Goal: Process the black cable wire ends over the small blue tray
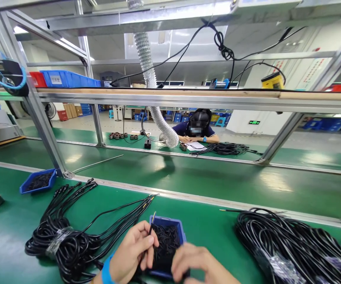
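Left hand (135, 248), blue wristband, fingers pinched shut on a thin black wire end (152, 221) with a yellowish tip. Right hand (198, 262) lies curled over the near rim of a small blue plastic tray (181, 232) of short black pieces; whether it grips anything, cannot tell. Left of the hands: glossy black cable bundle (66, 240), taped. Right: larger coil (289, 244). Green matte belt (218, 221) lies open beyond the tray. No legible writing.
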Action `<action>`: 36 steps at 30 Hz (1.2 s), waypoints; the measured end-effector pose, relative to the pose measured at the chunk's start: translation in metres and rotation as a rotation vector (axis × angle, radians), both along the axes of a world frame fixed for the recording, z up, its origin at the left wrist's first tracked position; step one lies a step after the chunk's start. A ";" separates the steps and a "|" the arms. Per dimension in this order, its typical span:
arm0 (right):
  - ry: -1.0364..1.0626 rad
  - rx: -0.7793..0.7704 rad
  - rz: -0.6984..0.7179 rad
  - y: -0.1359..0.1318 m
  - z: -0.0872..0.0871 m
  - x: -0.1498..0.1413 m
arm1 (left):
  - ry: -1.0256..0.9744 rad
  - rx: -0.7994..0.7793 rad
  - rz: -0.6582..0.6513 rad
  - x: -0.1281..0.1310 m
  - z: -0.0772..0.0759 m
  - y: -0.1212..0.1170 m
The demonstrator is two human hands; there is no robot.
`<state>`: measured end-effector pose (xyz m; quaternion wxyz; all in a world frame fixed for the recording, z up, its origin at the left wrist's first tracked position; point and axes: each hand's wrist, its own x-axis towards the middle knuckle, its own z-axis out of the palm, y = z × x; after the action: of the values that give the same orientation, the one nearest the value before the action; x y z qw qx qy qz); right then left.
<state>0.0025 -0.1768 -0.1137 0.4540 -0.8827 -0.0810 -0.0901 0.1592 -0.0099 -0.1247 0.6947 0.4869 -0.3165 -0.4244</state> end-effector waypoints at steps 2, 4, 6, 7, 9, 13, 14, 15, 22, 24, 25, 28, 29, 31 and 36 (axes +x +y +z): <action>0.058 -0.031 -0.306 0.004 -0.004 0.008 | 0.004 0.019 0.004 0.003 0.000 -0.001; 0.113 -0.044 -0.444 0.010 -0.009 0.018 | -0.081 0.077 0.006 0.003 0.000 -0.002; 0.107 -0.044 -0.388 0.015 -0.015 0.023 | -0.250 0.178 0.041 -0.002 0.001 -0.002; 0.083 -0.078 -0.345 0.015 -0.018 0.024 | -0.346 0.225 0.069 -0.006 0.002 -0.002; 0.038 -0.249 -0.316 0.012 -0.020 0.022 | -0.490 0.276 0.109 -0.014 0.006 -0.002; -0.132 -0.632 -0.360 0.001 -0.022 0.017 | -0.525 0.301 0.094 -0.022 0.014 -0.004; -0.234 -0.665 -0.359 -0.001 -0.022 0.018 | -0.526 0.301 0.102 -0.021 0.016 -0.005; -0.344 -0.666 -0.360 -0.001 -0.021 0.019 | -0.525 0.291 0.114 -0.020 0.019 -0.006; -0.556 -0.139 -0.573 0.014 -0.019 0.034 | -0.492 0.199 0.124 -0.005 0.030 -0.010; -0.507 -0.014 -0.567 0.014 -0.021 0.036 | -0.458 0.136 0.115 0.000 0.025 -0.012; -0.494 0.028 -0.582 0.014 -0.022 0.036 | -0.434 0.096 0.120 0.002 0.022 -0.014; -0.328 -0.131 -0.633 0.013 -0.019 0.039 | -0.270 0.009 0.154 0.012 0.010 -0.017; -0.214 -0.269 -0.615 0.014 -0.018 0.041 | -0.187 0.011 0.146 0.015 0.007 -0.017; 0.017 -0.560 -0.533 0.018 -0.016 0.048 | -0.030 0.045 0.108 0.020 0.001 -0.016; 0.175 -0.855 -0.469 0.025 -0.031 0.070 | 0.093 0.066 0.112 0.020 -0.005 -0.012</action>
<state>0.0720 -0.1523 -0.1450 0.0240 -0.9887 0.1284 -0.0740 0.1790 -0.0221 -0.1294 0.7148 0.5062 -0.2422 -0.4173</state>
